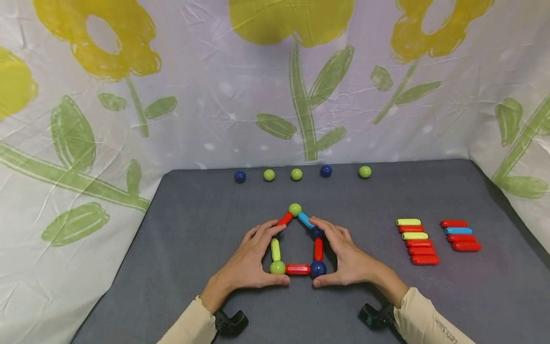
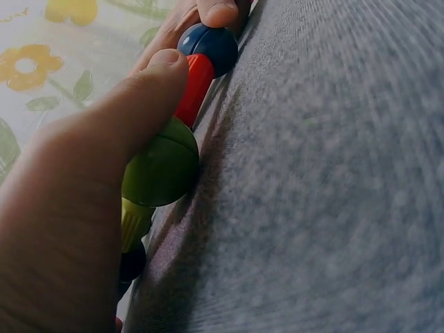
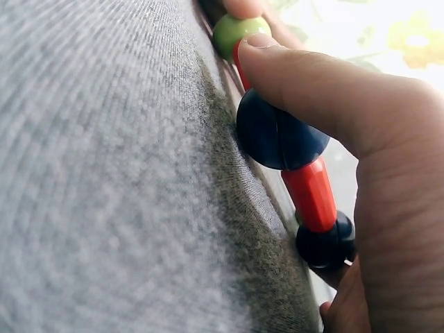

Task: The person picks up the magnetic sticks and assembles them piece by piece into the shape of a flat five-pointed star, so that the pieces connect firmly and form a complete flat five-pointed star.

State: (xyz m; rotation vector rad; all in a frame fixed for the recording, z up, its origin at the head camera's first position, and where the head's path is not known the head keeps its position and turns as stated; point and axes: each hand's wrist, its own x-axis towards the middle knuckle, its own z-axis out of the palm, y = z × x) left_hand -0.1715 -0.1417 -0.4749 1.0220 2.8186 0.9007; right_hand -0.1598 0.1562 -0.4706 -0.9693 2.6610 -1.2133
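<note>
A house-shaped frame of magnetic building rods and balls lies flat on the grey table between both hands. Its peak is a green ball (image 1: 295,209), joined to a red rod and a blue rod (image 1: 306,220). My left hand (image 1: 253,258) grips the left side, thumb by the lower green ball (image 1: 277,267), fingertips at the upper left dark-blue ball, which they partly hide. My right hand (image 1: 350,258) grips the right side, thumb at the lower dark-blue ball (image 1: 318,269), fingers at the upper right ball. A red rod (image 1: 298,270) forms the base; a red rod (image 3: 310,194) stands on the right side.
Along the table's back edge sit loose green and blue balls (image 1: 296,174) in a row. To the right, red and yellow rods (image 1: 418,243) lie stacked in a column, beside a second column of red rods (image 1: 464,238) with one blue. A flower-patterned cloth (image 1: 206,119) hangs behind.
</note>
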